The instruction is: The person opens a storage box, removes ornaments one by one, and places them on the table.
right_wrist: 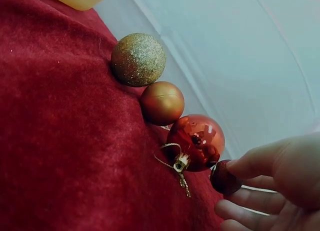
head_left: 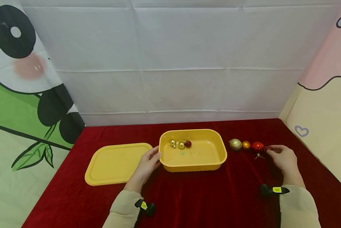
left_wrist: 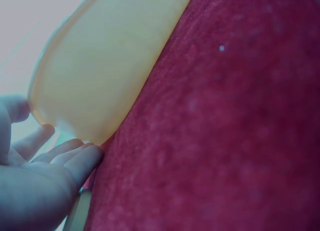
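**Right hand pinches a small red bauble beside the yellow tub; left hand steadies the tub**

The right hand (head_left: 284, 158) lies on the red cloth (head_left: 204, 196) to the right of the yellow tub (head_left: 213, 164). Its thumb and forefinger close on a small dark red bauble (right_wrist: 223, 178), the last in a row of ornaments; the other fingers (right_wrist: 235, 211) curl loosely beneath it. That bauble touches, or nearly touches, the large shiny red bauble (right_wrist: 200, 141) next to it on the tub's side, whose gold cap and hanging loop lie on the cloth. Closer to the tub comes an orange-gold bauble (right_wrist: 161, 102), then a gold glitter bauble (right_wrist: 138, 59), which lies nearest the tub's right wall yet apart from it.

The left hand (head_left: 146, 166) grips the tub's left end: the thumb lies on the rim, the fingers (left_wrist: 75, 156) curl against the outer wall low down, where it meets the cloth.

Inside the tub, near its far left corner, lie three little ornaments in a line: two gold balls (head_left: 177, 144) and a small red ball (head_left: 188, 143).

Left of the tub, just beyond the left hand, a flat yellow lid (head_left: 116, 163) lies on the cloth. Behind the tub hangs a white sheet (head_left: 170, 63).
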Action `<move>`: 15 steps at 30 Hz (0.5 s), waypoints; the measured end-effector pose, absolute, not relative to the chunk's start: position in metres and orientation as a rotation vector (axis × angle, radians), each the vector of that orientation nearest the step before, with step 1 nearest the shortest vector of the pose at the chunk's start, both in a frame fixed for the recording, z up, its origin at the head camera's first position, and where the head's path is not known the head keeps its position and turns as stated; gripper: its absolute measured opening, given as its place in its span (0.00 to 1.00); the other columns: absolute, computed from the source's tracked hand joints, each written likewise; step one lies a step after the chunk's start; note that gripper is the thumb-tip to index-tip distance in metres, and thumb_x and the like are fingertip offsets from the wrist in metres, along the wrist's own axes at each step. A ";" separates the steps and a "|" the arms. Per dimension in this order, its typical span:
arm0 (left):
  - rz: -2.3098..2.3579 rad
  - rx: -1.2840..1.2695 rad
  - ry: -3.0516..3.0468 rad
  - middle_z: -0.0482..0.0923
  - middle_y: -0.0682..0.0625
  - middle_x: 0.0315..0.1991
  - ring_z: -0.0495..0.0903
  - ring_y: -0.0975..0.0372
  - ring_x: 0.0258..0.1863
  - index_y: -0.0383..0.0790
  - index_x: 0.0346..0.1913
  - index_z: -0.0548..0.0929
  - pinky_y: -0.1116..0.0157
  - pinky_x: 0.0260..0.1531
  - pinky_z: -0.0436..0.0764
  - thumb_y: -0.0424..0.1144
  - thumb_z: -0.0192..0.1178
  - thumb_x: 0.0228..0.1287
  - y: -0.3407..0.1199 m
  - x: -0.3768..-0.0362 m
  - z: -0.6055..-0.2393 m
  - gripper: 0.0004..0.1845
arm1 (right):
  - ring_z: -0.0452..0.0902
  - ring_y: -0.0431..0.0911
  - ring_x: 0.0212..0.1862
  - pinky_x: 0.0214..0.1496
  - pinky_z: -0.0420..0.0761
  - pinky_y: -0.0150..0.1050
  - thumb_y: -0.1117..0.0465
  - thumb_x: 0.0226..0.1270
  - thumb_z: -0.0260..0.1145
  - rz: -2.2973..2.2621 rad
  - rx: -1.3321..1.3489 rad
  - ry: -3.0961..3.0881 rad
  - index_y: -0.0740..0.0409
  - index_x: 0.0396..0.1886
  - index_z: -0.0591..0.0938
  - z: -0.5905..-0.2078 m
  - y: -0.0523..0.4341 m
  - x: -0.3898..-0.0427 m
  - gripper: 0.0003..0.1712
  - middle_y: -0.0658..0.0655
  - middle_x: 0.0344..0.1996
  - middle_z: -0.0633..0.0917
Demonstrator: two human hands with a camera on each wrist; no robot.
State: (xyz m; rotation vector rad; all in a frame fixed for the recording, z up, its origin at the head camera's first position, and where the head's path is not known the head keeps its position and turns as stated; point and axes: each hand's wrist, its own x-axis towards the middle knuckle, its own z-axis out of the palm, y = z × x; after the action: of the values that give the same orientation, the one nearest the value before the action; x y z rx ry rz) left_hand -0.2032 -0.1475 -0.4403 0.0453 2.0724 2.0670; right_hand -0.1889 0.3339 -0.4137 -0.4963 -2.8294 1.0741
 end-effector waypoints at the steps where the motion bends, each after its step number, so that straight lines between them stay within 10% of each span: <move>1: 2.068 0.046 2.074 0.59 0.39 0.70 0.63 0.48 0.68 0.39 0.71 0.60 0.48 0.64 0.67 0.40 0.48 0.73 -0.147 -0.203 -0.440 0.27 | 0.73 0.62 0.48 0.37 0.72 0.43 0.53 0.68 0.56 1.070 -0.493 -2.838 0.72 0.56 0.73 -0.414 0.334 -0.189 0.27 0.75 0.50 0.77; 15: 2.066 0.034 2.082 0.59 0.38 0.70 0.63 0.47 0.68 0.38 0.71 0.59 0.48 0.65 0.67 0.41 0.48 0.73 -0.147 -0.202 -0.441 0.28 | 0.73 0.64 0.47 0.36 0.73 0.44 0.53 0.68 0.57 1.072 -0.466 -2.907 0.74 0.55 0.72 -0.417 0.337 -0.189 0.28 0.77 0.51 0.76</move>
State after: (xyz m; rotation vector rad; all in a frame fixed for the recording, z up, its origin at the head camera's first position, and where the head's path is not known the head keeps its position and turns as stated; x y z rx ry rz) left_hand -0.2024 -0.1471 -0.4411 0.0344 2.0818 2.0657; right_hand -0.1889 0.3371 -0.4168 -0.4657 -2.9068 1.0718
